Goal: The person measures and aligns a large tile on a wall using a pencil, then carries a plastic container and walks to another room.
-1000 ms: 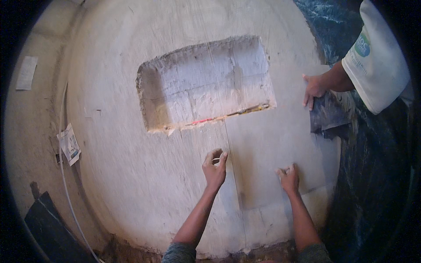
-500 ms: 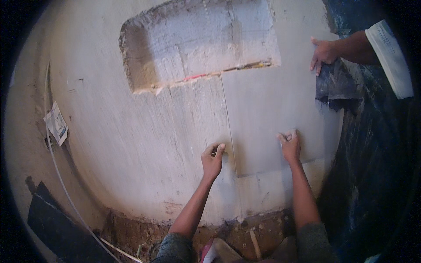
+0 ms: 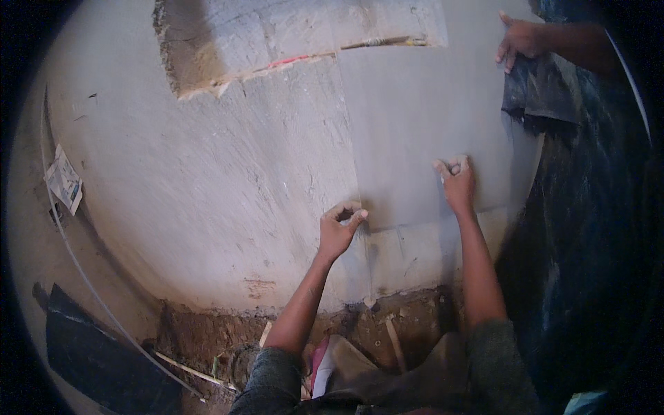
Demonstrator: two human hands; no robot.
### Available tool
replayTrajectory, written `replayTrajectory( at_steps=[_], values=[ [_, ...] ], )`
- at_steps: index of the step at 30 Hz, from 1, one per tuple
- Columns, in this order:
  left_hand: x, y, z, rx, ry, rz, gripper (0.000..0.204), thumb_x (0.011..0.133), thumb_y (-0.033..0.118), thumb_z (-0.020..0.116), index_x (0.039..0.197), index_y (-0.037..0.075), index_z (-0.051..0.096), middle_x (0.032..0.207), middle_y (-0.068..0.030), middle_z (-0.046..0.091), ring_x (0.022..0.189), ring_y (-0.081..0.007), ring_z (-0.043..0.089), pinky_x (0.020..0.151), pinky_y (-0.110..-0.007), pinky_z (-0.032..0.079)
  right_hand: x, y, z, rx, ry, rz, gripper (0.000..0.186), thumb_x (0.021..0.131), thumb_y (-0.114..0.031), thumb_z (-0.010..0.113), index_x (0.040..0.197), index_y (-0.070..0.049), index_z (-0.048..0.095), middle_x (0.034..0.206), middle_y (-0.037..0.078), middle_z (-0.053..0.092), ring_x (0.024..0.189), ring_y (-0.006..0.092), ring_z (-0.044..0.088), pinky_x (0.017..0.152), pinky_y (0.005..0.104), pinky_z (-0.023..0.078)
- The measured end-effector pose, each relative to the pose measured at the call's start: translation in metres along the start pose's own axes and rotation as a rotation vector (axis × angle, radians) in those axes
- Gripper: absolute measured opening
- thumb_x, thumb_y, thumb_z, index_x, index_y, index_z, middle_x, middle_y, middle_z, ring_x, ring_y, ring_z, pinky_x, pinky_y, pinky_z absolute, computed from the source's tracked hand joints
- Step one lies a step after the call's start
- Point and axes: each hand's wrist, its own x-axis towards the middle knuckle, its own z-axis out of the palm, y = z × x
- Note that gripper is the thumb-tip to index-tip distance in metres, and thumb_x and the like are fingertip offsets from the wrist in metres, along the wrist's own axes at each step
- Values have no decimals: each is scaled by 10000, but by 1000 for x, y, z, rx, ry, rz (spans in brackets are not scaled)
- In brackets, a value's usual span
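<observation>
My left hand (image 3: 340, 229) has thumb and fingertips closed together beside a thin upright line (image 3: 351, 131) on the wall; what they pinch, if anything, is too small to make out. To its right, my right hand (image 3: 456, 181) is held with fingers curled in against a smooth grey rectangular area (image 3: 408, 131); anything inside them is hidden. That area borders the line and is darker than the rough pale wall (image 3: 242, 180) on the left. Near the foot of the wall, below my left hand, is a small pale pointed thing (image 3: 370, 302).
Above lies a recess (image 3: 297, 31) with a ragged lower edge. Another person's hand (image 3: 520, 41) touches the wall at upper right, over a dark frayed cloth (image 3: 543, 90). A pale cable (image 3: 90, 277), a paper packet (image 3: 66, 180) and a black sheet (image 3: 97, 346) are at left; brown soil (image 3: 429, 325) lies below.
The view has tilted downward, so the wall and recess sit higher. My left hand has come right to the line, and its fingertips are closer to it. My right hand stays by the grey area.
</observation>
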Motion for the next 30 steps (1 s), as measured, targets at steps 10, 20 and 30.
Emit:
replayTrajectory(
  at_steps=[10,20,30],
  values=[
    [-4,-8,9,-26,9,-47,261,805,194,733,959,-7,666,854,-52,676,795,-114,619,758,-271,491,7,11,5,-80,49,-81,453,714,-353,782,883,-15,532,781,114,561,692,258,532,658,384,443],
    [-15,-20,12,-114,40,-122,246,875,237,656,933,-2,664,811,-15,643,767,-80,562,706,-244,452,9,19,4,-109,52,-52,450,719,-353,787,886,-15,541,739,87,536,676,234,518,642,367,443],
    [-44,-50,10,75,172,-265,298,871,283,651,930,-9,669,809,-66,664,768,-117,598,722,-263,468,2,4,1,-141,36,-26,473,709,-394,790,884,-19,560,721,80,578,656,219,540,644,358,458]
  ],
)
